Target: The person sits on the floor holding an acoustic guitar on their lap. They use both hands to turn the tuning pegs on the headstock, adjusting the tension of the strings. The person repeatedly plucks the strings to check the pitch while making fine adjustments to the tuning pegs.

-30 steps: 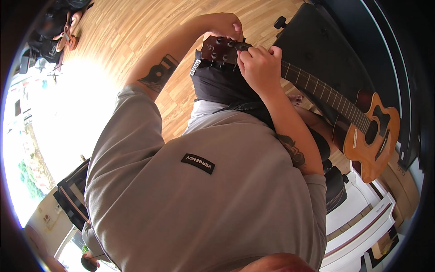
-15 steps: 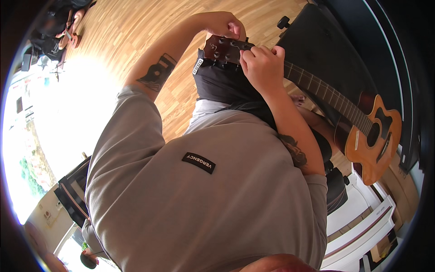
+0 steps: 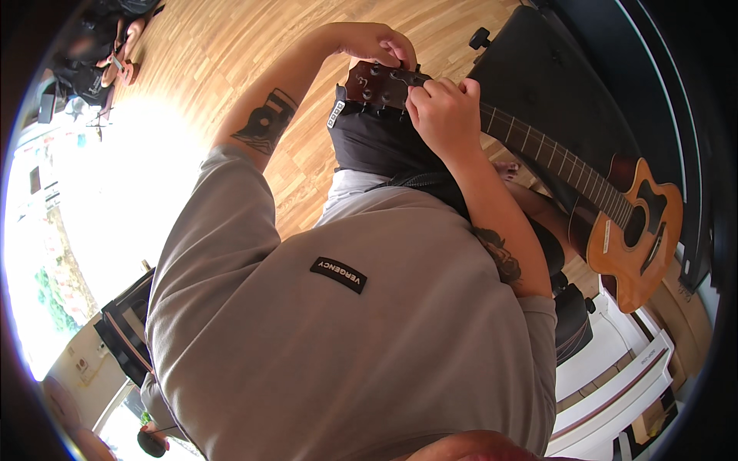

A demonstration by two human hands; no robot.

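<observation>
An acoustic guitar [image 3: 623,255] with a pale wooden body lies diagonally, its neck [image 3: 542,154] rising to a dark headstock [image 3: 361,81] over my lap. My left hand [image 3: 384,48] curls at the headstock's far edge, fingers bent together; what they hold is hidden. My right hand [image 3: 442,115] is closed over the top of the neck where it meets the headstock; whatever its fingertips grip is out of sight. Dark cloth [image 3: 369,146] covers my leg beneath the headstock.
A black padded surface [image 3: 546,84] stands beside the guitar on the wooden floor [image 3: 215,38]. White furniture [image 3: 615,392] is at lower right. Another person [image 3: 100,73] with a small orange-brown instrument sits at top left; a second person [image 3: 154,430] shows at lower left.
The guitar's body has shifted slightly right and down since a second ago. My left hand's fingers have moved a little at the headstock; both hands otherwise stay in place.
</observation>
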